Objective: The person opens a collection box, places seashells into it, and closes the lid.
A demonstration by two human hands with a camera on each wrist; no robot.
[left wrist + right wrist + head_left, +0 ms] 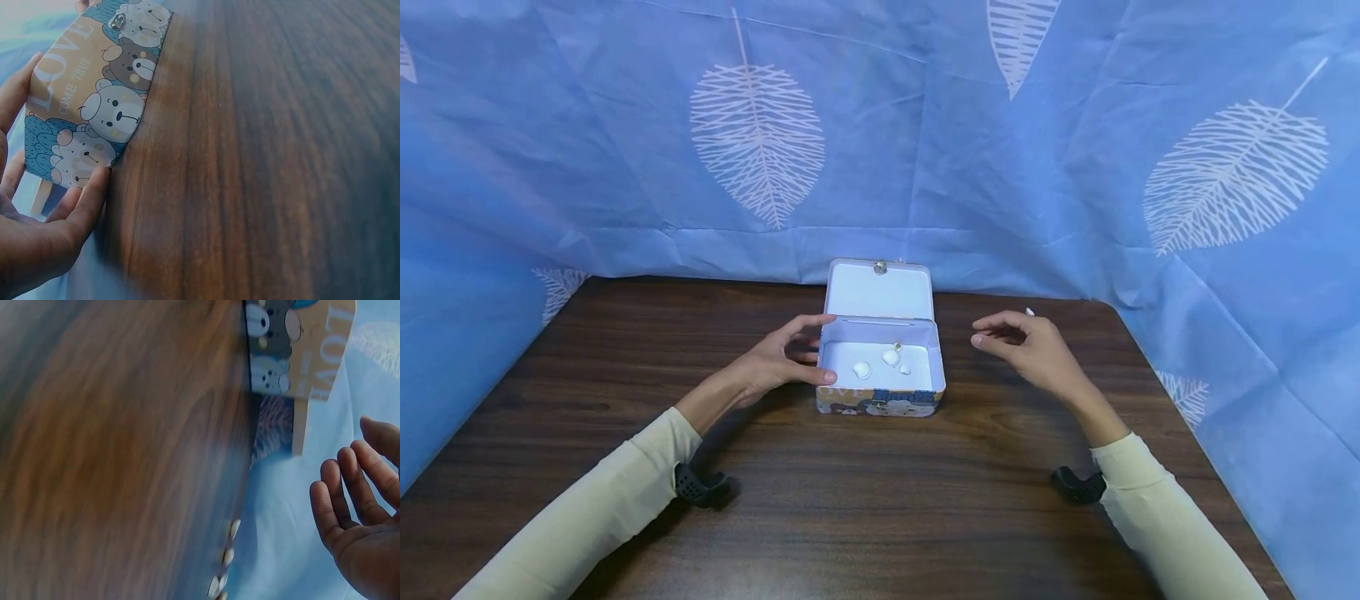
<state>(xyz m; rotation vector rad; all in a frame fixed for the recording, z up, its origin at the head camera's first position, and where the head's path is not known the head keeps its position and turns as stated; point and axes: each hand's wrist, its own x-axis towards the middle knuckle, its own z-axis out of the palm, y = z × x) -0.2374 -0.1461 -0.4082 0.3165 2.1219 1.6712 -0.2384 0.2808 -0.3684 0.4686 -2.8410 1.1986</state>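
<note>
A small tin box (pixel 881 403) with cartoon bears on its front stands on the table, its lid (pixel 880 288) raised at the back. Inside lie several small shells, such as a white shell (pixel 862 370) at the left. My left hand (pixel 767 362) holds the box's left end, thumb at the front corner and index finger at the back corner. To the right of the box hovers my right hand (pixel 1026 346), its fingers loosely bent, touching nothing. In the right wrist view that hand (pixel 365 512) shows a bare palm.
More shells (pixel 229 556) lie in a row on the table in the right wrist view; the head view shows one white shell (pixel 1030 312) beyond my right hand. A blue curtain (pixel 880 125) with white leaves hangs behind the dark wooden table (pixel 880 500).
</note>
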